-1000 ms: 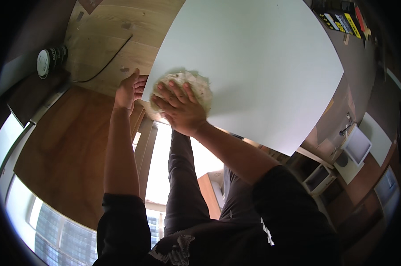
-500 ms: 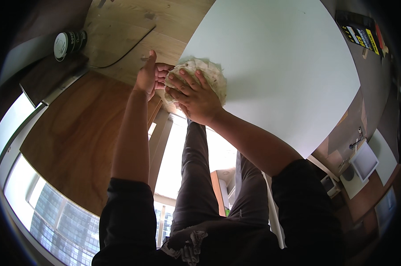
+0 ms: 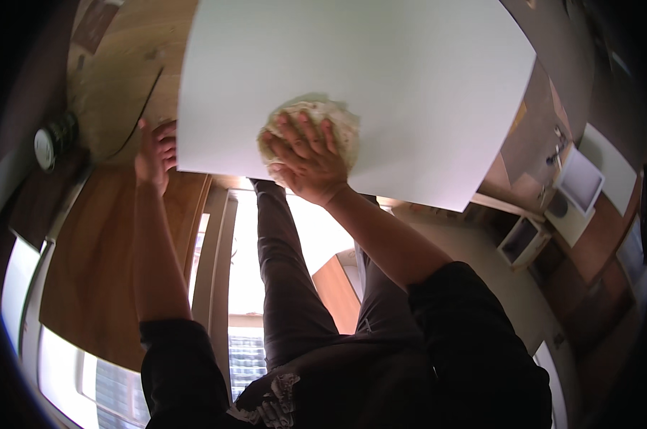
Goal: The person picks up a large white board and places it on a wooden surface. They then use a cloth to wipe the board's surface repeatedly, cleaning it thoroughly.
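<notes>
A large smooth white panel (image 3: pixel 423 107) spans the middle of the view. On it, near its front edge, lies a rounded, crumpled off-white cloth (image 3: pixel 346 123). My right hand (image 3: pixel 305 154) presses over the cloth from above, fingers spread and slightly curved round it; its underside is hidden. My left hand (image 3: pixel 155 154) is beside the panel's left edge, thumb raised and fingers apart, partly bent. Its fingertips come right up to that edge; whether they touch it I cannot tell.
A dark tin with a pale lid (image 3: pixel 45 149) stands at the far left, near a thin black cable (image 3: pixel 146 107). A brown wooden board (image 3: pixel 98 264) lies left of my legs. On the right are a white basin (image 3: pixel 579 180) and a small open box (image 3: pixel 521 242).
My view has shifted. My right hand and the cloth have moved right, away from the panel's left edge. My left hand, close beside the cloth before, is now well apart from it.
</notes>
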A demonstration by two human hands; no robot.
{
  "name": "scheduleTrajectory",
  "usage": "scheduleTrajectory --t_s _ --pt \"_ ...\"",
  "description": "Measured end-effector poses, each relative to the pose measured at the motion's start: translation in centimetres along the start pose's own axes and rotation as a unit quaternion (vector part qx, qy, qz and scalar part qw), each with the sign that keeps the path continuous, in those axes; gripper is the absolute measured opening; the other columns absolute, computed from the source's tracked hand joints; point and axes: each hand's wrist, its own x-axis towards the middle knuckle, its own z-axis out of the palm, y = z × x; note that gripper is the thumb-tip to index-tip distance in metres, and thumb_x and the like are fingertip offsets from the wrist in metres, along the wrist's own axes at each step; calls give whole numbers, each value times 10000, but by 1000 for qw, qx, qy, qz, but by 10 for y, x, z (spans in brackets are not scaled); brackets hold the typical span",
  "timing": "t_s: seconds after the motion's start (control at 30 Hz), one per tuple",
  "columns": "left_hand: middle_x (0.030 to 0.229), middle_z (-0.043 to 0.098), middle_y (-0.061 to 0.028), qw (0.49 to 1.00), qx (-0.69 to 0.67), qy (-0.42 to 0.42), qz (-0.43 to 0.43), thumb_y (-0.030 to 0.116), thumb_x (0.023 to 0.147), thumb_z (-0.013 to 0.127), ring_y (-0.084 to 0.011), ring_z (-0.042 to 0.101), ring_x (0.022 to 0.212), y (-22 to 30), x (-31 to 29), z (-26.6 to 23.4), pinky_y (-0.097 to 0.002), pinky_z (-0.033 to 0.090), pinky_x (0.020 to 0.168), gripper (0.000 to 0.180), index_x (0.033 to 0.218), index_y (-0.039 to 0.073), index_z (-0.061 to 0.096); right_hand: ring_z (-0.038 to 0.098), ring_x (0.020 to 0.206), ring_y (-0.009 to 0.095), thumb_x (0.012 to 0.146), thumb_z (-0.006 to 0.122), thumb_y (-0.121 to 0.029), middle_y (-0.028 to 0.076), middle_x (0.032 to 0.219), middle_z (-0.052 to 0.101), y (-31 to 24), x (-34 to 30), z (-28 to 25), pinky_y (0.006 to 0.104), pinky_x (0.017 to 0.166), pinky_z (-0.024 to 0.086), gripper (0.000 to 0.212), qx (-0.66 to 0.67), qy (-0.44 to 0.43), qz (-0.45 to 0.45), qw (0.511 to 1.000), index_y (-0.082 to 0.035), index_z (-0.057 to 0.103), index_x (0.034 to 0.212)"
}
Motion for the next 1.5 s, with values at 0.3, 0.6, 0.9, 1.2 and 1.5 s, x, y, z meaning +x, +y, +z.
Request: scheduleTrajectory --t_s 0.3,0.6,0.9,1.2,1.5 --pt "1403 581 -168 833 352 202 376 534 1062 377 -321 505 1334 17 27 15 -477 343 1134 642 1448 41 516 199 1513 453 1008 358 -529 179 1661 219 181 -141 -38 650 1199 124 639 -76 27 326 942 -212 380 1562" --pt "1656 270 -138 630 514 145 563 559 1015 434 -344 218 1537 42 32 228 -612 92 1215 679 1567 169 367 165 1544 378 1040 299 -558 169 1668 208 316 -220 -68 568 1233 97 692 -64 159 552 816 -149 289 1598" --pt "1653 288 -91 590 606 173 504 611 1006 369 -286 231 1537 35 40 262 -568 112 1236 697 1572 204 355 84 1553 412 1025 355 -539 156 1685 154 218 -242 -32 607 1221 61 670 -46 99 548 829 -232 256 1613" --pt "1650 288 -107 586 619 180 491 599 1010 376 -296 231 1537 34 34 266 -565 108 1236 696 1570 186 360 49 1544 451 1030 366 -539 185 1690 77 212 -247 -24 631 1210 63 702 -13 121 628 768 -223 180 1628" --pt "1656 275 -120 586 624 179 486 580 1020 367 -305 224 1540 38 25 268 -561 114 1232 705 1582 156 337 28 1536 476 1010 297 -637 191 1686 90 327 -148 -79 646 1207 25 726 -3 140 586 798 -243 221 1615"
